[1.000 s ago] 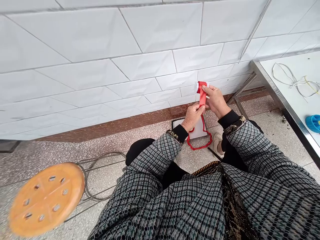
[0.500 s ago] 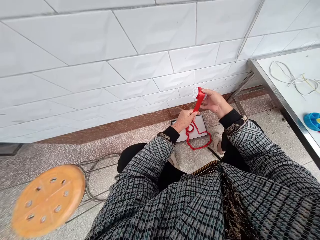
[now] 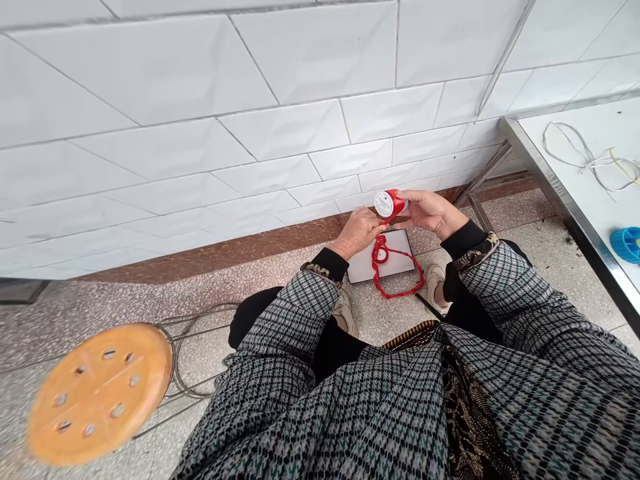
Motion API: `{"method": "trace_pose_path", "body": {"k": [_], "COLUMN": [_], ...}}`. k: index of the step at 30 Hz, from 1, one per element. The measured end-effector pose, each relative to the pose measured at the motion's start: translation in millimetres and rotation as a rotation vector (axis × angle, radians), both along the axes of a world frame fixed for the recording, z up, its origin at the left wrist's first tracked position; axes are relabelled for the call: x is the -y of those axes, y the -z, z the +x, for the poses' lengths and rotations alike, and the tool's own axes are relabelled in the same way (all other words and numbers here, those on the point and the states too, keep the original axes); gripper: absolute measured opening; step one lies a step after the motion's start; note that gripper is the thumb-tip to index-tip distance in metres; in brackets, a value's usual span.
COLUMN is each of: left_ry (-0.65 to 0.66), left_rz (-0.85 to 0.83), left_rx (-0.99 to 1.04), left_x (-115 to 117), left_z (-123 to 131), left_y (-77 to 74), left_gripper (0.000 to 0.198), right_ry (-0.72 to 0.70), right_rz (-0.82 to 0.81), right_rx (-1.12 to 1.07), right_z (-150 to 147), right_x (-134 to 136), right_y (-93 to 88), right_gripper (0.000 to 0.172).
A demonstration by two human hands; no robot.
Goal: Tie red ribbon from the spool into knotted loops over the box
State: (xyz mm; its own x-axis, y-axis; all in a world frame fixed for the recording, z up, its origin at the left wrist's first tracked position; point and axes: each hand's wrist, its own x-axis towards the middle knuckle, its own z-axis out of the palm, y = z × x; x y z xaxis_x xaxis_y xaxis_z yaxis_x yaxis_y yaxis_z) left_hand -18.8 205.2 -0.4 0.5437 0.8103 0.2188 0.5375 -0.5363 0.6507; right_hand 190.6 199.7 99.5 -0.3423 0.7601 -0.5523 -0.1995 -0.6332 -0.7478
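Note:
My right hand grips a small spool of red ribbon with a white label end facing me. My left hand is closed on the loose red ribbon just below the spool. The ribbon trails down from my left hand and lies in loops over a flat white box on the floor between my feet. Both arms wear checked grey sleeves.
An orange plastic stool with a wire frame stands at the lower left. A metal table at the right carries white cords and a blue round object. A white tiled wall rises straight ahead above a brown skirting.
Both hands have come lower and the spool has turned its white end toward me. My left hand slid down and left along the ribbon, and more ribbon now lies piled on the white box.

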Motion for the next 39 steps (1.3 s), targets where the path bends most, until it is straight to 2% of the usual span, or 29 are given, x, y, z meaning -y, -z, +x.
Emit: {"method": "trace_pose_path", "body": {"k": [3,5,9,12,15,20,23,28,31,35,39], "left_ry": [0.038,0.017,-0.023,-0.09,-0.152,-0.298,-0.356,-0.386,-0.357,-0.32,-0.338], "left_rz": [-0.029,-0.053,-0.057,0.019,0.114,0.203,0.054,-0.617,-0.879,-1.019,-0.947], "left_rx": [0.036,0.062,-0.063,-0.164,-0.21,-0.217,-0.12,0.43,0.674,0.813,0.766], "left_x": [-1,-3,-4,-6,-7,2,7,9,10,11,11], "left_z": [2,2,-1,-6,-10,-8,-4,5,6,-1,-6], "left_y": [4.1,5.3,2.4,-3.5,-12.8,-29.4,-30.1,-25.9,-32.9,-44.6,-46.4], "left_gripper": [0.043,0.043,0.027,0.021,0.025,0.034,0.036,0.039,0.034,0.033,0.031], "right_ry": [-0.001,-0.002,-0.034,-0.029,-0.037,-0.164,-0.204,-0.244,-0.273,-0.31,-0.318], "right_rz": [0.002,-0.01,-0.001,0.059,0.138,0.153,0.145,0.161,0.192,0.235,0.262], "right_rx": [-0.004,0.003,0.017,0.092,0.208,0.209,0.186,0.218,0.233,0.261,0.289], "right_z": [-2,-3,-3,-4,-5,-5,-5,-6,-6,-6,-6], "right_x": [2,3,4,6,7,9,9,8,7,7,7], "right_y": [-0.4,-0.5,-0.1,1.3,2.9,0.0,-2.0,2.7,7.1,10.4,13.1], "right_gripper": [0.008,0.008,0.008,0.008,0.013,0.013,0.013,0.019,0.018,0.01,0.007]}}
